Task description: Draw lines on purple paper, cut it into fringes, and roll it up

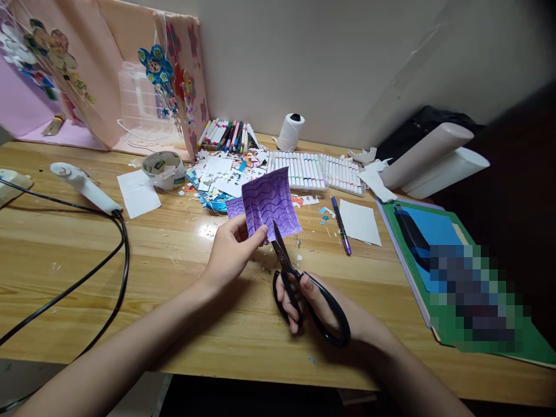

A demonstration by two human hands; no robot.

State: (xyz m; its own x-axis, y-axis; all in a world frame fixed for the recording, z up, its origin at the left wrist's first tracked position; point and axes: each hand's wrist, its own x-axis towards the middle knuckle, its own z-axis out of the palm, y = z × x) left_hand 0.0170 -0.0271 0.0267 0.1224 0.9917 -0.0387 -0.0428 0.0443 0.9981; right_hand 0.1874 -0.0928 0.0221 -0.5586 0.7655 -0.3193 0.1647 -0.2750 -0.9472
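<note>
A sheet of purple paper (pixel 274 200) with dark wavy lines is pinched between the thumb and fingers of my left hand (pixel 232 246), above the wooden table. My right hand (pixel 317 301) is closed around the black handles of a pair of scissors (pixel 284 258). Their blades point up at the paper's lower edge, slightly apart, with the edge between or against them; I cannot tell how far in it reaches. Another bit of purple paper shows behind my left fingers. Beyond the hands lies a heap of paper scraps (pixel 221 176).
Marker sets (pixel 299 171), a white thread cone (pixel 291 132) and a tape roll (pixel 164 169) stand farther back. A purple pen (pixel 341 226) lies by white paper squares (pixel 359 222). At left are a glue gun (pixel 87 188) and black cable; at right, a green board (pixel 460 315). Decorated box (pixel 152 35) behind.
</note>
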